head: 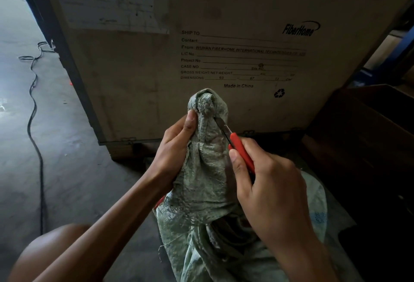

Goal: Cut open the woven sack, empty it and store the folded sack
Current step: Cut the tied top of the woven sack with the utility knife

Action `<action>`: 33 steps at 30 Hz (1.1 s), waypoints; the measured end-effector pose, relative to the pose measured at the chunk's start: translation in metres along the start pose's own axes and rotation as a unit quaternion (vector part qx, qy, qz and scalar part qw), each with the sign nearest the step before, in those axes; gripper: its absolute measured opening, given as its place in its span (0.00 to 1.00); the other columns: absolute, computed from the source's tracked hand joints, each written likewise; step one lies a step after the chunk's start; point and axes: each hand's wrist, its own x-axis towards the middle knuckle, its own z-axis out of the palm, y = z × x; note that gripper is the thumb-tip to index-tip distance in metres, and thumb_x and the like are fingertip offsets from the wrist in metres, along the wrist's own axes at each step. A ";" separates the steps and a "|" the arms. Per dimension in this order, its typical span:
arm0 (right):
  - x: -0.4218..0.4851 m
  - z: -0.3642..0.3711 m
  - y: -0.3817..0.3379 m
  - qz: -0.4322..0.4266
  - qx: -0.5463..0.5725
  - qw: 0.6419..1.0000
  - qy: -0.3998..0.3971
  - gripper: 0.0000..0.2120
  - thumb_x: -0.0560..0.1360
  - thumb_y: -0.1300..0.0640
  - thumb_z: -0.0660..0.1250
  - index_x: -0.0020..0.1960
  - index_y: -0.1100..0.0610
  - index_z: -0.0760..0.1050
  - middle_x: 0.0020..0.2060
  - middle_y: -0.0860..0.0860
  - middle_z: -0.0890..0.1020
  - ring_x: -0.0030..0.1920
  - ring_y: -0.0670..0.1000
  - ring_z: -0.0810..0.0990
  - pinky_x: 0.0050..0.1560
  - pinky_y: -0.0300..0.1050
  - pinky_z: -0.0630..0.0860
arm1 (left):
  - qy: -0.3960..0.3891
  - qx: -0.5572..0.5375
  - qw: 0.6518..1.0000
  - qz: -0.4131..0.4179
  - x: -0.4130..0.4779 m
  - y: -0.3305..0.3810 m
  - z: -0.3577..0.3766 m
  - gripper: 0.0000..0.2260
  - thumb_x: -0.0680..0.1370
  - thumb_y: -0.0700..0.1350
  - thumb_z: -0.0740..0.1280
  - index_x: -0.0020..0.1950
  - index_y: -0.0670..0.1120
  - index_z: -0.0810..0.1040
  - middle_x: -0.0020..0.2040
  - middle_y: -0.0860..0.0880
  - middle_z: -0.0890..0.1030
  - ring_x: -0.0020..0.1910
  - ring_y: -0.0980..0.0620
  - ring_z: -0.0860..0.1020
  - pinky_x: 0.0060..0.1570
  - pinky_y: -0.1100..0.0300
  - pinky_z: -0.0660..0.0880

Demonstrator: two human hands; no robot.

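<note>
A pale green woven sack (202, 183) stands on the floor in front of me, its neck bunched and tied into a knot at the top. My left hand (177, 145) grips the neck just under the knot, thumb pressed on the fabric. My right hand (264, 183) holds a red-handled utility knife (240, 147). The knife's blade touches the right side of the neck below the knot. The sack's contents are hidden.
A large wooden shipping crate (224, 35) with printed labels stands right behind the sack. A black cable (33, 107) snakes over the concrete floor at the left. A dark open cardboard box (369, 125) sits at the right. My bare knee (53, 250) shows at lower left.
</note>
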 end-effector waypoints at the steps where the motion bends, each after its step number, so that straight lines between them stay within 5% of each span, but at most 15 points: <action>1: 0.000 -0.001 -0.001 0.001 0.000 1.000 -0.003 0.12 0.82 0.45 0.58 0.60 0.47 0.77 0.38 0.42 0.83 0.38 0.43 0.82 0.34 0.43 0.80 | 0.002 0.001 1.000 0.002 0.000 0.000 0.000 0.20 0.79 0.56 0.59 0.57 0.43 0.81 0.49 0.43 0.85 0.49 0.48 0.83 0.50 0.55 0.81; 10: -0.007 0.003 -0.003 -0.002 -0.023 1.000 -0.015 0.12 0.82 0.45 0.58 0.59 0.47 0.77 0.37 0.43 0.83 0.36 0.43 0.82 0.32 0.42 0.79 | 0.020 -0.028 0.999 -0.019 0.003 -0.002 -0.007 0.17 0.85 0.50 0.55 0.52 0.46 0.82 0.40 0.51 0.87 0.39 0.57 0.85 0.38 0.64 0.81; 16: -0.010 0.007 -0.003 -0.014 -0.042 0.999 -0.006 0.09 0.81 0.46 0.60 0.54 0.47 0.77 0.33 0.43 0.81 0.32 0.44 0.81 0.27 0.41 0.75 | 0.048 -0.037 0.996 -0.066 0.006 0.000 -0.013 0.21 0.84 0.56 0.57 0.55 0.42 0.82 0.40 0.48 0.87 0.39 0.54 0.86 0.37 0.61 0.82; 22: -0.013 0.011 0.000 -0.025 -0.027 0.999 -0.032 0.11 0.82 0.44 0.57 0.57 0.46 0.76 0.36 0.43 0.82 0.34 0.44 0.82 0.31 0.43 0.79 | 0.062 -0.084 0.988 -0.112 0.008 0.005 -0.020 0.27 0.75 0.65 0.65 0.60 0.44 0.84 0.53 0.43 0.85 0.53 0.47 0.84 0.61 0.47 0.77; 27: -0.013 0.004 0.007 -0.015 0.037 0.999 -0.009 0.09 0.83 0.45 0.57 0.55 0.45 0.75 0.34 0.39 0.78 0.36 0.41 0.79 0.32 0.35 0.74 | 0.015 -0.099 0.985 -0.141 0.007 0.005 -0.018 0.27 0.78 0.66 0.60 0.57 0.44 0.84 0.50 0.43 0.86 0.50 0.46 0.85 0.56 0.49 0.79; 30: -0.006 0.000 0.011 0.008 0.111 0.994 0.019 0.08 0.83 0.48 0.58 0.52 0.46 0.75 0.32 0.41 0.76 0.33 0.42 0.77 0.29 0.33 0.68 | 0.004 -0.121 0.979 -0.163 0.004 0.002 -0.011 0.29 0.79 0.66 0.60 0.65 0.44 0.81 0.59 0.41 0.83 0.58 0.43 0.81 0.64 0.45 0.76; 33: 0.003 0.000 0.017 0.066 0.225 0.972 0.016 0.09 0.84 0.50 0.57 0.50 0.50 0.73 0.32 0.48 0.77 0.30 0.45 0.75 0.30 0.37 0.69 | -0.011 -0.108 0.984 -0.143 0.001 0.001 0.003 0.21 0.80 0.61 0.59 0.64 0.51 0.81 0.58 0.48 0.85 0.53 0.52 0.85 0.51 0.56 0.83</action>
